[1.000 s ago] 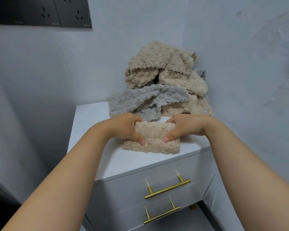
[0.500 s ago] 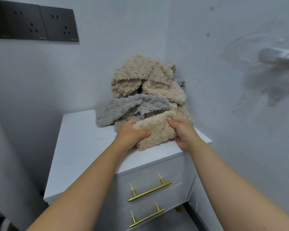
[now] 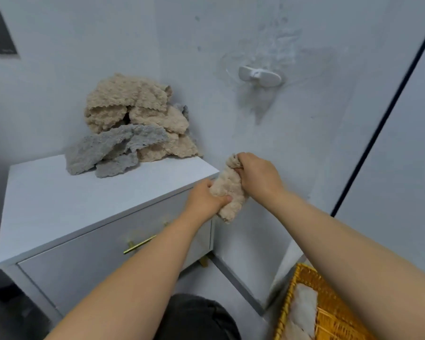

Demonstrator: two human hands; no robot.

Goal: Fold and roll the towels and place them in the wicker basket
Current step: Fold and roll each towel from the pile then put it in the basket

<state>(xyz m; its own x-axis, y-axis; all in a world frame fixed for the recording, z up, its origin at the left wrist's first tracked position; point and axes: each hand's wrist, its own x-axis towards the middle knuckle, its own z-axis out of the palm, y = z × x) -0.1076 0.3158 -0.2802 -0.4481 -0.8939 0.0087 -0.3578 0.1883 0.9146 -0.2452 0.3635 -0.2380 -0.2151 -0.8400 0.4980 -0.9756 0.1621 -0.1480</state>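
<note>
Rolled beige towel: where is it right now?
Head view, right of centre: the rolled beige towel is off the white cabinet, gripped by the left hand and right hand beside its right front corner, above and left of the wicker basket.

Beige rolled towel (image 3: 227, 190) hangs in the air, tilted, the left hand (image 3: 204, 201) gripping its lower half and the right hand (image 3: 258, 175) its top end. On the cabinet (image 3: 59, 192), a loose towel heap (image 3: 133, 111), beige over grey. Yellow wicker basket (image 3: 286, 307) bottom right, a pale towel (image 3: 303, 307) lying inside.
</note>
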